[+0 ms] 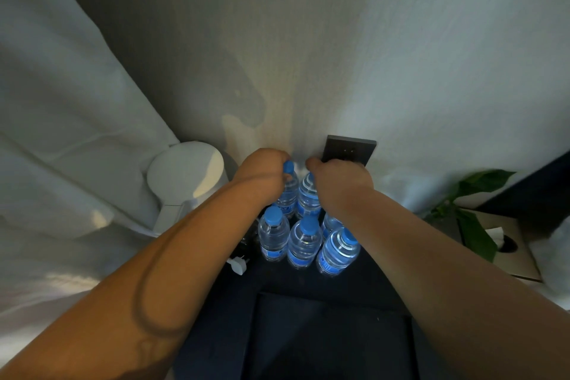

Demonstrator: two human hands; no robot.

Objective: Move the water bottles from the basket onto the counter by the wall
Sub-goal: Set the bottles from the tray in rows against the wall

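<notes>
Placing step: each hand's grip, left hand (262, 177) and right hand (339, 183), is closed around a clear blue-capped plastic water bottle (288, 191) standing on the dark desk (277, 281) against the wall, so the next move seems to be release.

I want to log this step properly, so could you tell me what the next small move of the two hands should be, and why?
Probably let go and draw both hands back. The left hand and right hand each grip the top of a bottle, left bottle and right bottle, which seem to stand upright in the back row by the wall, behind four other bottles already on the dark counter.
</notes>
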